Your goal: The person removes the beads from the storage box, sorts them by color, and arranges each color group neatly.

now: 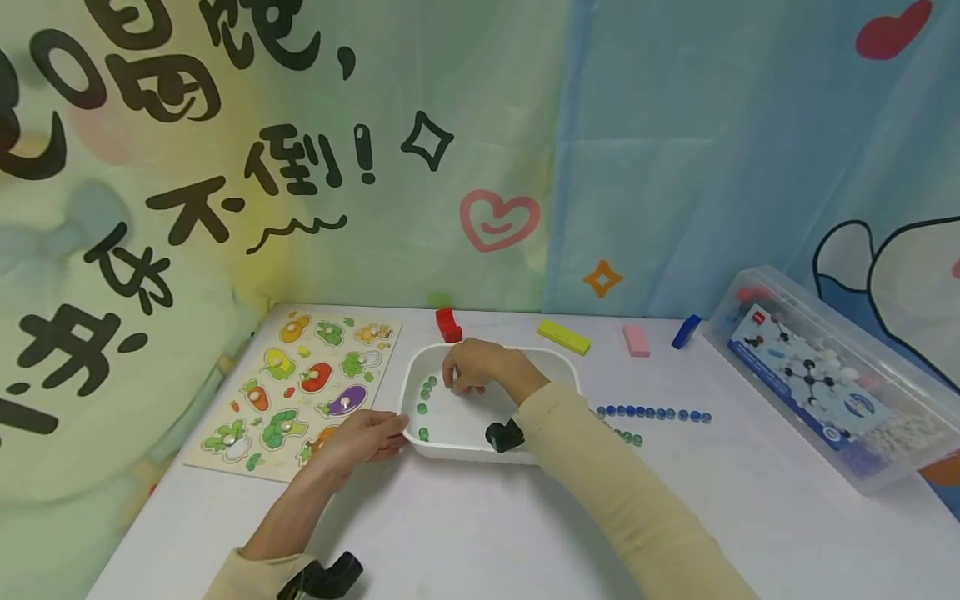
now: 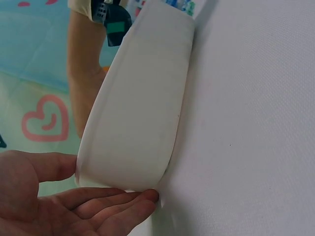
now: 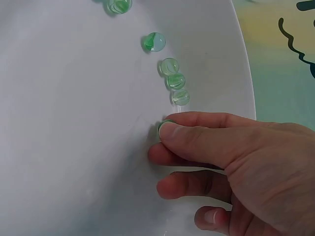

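Observation:
A white plastic tray [image 1: 465, 451] lies on the table in front of me. My left hand [image 1: 369, 436] holds its left front corner. In the left wrist view the thumb touches the rim of the tray while the fingers lie along the lower side. Inside the tray, my right hand [image 1: 480, 364] reaches down near the far left. Its thumb and fingers pinch a green glass marble [image 3: 161, 127], mostly covered by the thumb. Several loose green marbles [image 3: 175, 81] curve along the tray's left side, three of them close together in the right wrist view.
A wooden vegetable puzzle board [image 1: 347, 400] lies left of the tray. Blue marbles [image 1: 649, 412] form a row to the right, with green marbles [image 1: 636, 439] nearer. Behind are red [image 1: 448, 325], yellow [image 1: 564, 337], pink [image 1: 636, 341] and blue blocks [image 1: 686, 332]. A clear box [image 1: 885, 433] stands far right.

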### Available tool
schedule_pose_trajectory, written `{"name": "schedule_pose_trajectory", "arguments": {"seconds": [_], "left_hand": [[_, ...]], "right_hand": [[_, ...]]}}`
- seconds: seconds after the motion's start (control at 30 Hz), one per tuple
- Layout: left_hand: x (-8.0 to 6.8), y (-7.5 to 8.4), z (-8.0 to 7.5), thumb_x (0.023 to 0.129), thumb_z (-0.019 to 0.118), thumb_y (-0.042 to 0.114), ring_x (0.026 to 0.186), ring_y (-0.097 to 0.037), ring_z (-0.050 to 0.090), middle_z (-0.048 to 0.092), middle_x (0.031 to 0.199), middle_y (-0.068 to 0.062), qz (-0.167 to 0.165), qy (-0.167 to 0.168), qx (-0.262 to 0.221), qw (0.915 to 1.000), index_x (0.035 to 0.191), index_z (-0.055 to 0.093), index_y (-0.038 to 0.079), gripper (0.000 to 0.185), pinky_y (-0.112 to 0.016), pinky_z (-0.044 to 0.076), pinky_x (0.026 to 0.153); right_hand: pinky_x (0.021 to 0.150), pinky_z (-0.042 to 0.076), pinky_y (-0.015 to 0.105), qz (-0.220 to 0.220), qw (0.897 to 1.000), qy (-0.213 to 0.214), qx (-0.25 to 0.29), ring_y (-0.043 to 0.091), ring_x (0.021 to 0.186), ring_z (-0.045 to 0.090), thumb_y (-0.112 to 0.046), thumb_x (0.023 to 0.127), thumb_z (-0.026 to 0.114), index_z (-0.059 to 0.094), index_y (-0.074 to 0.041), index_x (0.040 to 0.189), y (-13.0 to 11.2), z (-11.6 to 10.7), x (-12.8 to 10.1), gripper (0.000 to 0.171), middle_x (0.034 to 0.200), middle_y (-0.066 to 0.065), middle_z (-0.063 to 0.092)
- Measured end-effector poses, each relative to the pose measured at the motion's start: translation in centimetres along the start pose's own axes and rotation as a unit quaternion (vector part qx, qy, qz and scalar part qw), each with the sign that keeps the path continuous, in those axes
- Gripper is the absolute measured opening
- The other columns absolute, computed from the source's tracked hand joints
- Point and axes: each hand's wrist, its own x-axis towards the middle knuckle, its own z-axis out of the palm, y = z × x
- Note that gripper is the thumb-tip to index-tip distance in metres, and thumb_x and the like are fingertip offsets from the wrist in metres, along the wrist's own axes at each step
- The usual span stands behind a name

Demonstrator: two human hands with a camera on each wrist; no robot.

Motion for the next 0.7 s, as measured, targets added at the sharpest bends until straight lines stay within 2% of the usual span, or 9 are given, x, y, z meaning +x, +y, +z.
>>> {"name": "schedule_pose_trajectory", "arguments": {"seconds": [0.2,0.4,0.57,0.7], "left_hand": [[-0.1,0.1,0.1,0.100,0.053,0.020,0.116,-0.033,0.063,0.065,0.123,-0.023,0.000,0.001,0.002,1.0000,0.124,0.059,-0.009,0.038,-0.040,0.055,0.096],[-0.2,0.3,0.1,0.100,0.053,0.021,0.117,-0.034,0.063,0.065,0.124,-0.023,0.005,-0.003,0.007,1.0000,0.124,0.059,-0.010,0.040,-0.040,0.055,0.096],[-0.3,0.2,0.0,0.100,0.053,0.020,0.116,-0.033,0.063,0.065,0.123,-0.022,0.002,0.000,0.006,1.0000,0.124,0.059,-0.009,0.038,-0.039,0.056,0.096],[-0.2,0.1,-0.1,0.099,0.054,0.021,0.116,-0.032,0.064,0.066,0.122,-0.021,-0.004,0.006,0.004,1.0000,0.124,0.060,-0.007,0.038,-0.038,0.056,0.095]], "right_hand": [[0.058,0.046,0.021,-0.016,1.000,0.005,0.015,0.024,0.063,0.063,-0.015,0.090,0.068,0.071,-0.016,0.100,0.4,-0.3,-0.5,0.010,0.076,0.001,0.064],[0.058,0.049,0.019,-0.061,0.997,0.018,0.042,0.031,0.069,0.065,-0.017,0.092,0.066,0.070,-0.013,0.108,2.0,-2.2,-2.4,0.017,0.081,-0.001,0.065],[0.058,0.049,0.020,-0.087,0.994,0.043,0.059,0.028,0.064,0.061,-0.019,0.093,0.065,0.068,-0.011,0.110,4.5,-4.3,-5.9,0.019,0.086,0.004,0.067],[0.056,0.048,0.024,-0.091,0.991,0.061,0.079,0.020,0.061,0.058,-0.021,0.093,0.065,0.067,-0.009,0.114,7.7,-5.1,-9.7,0.024,0.089,0.009,0.068]]}}
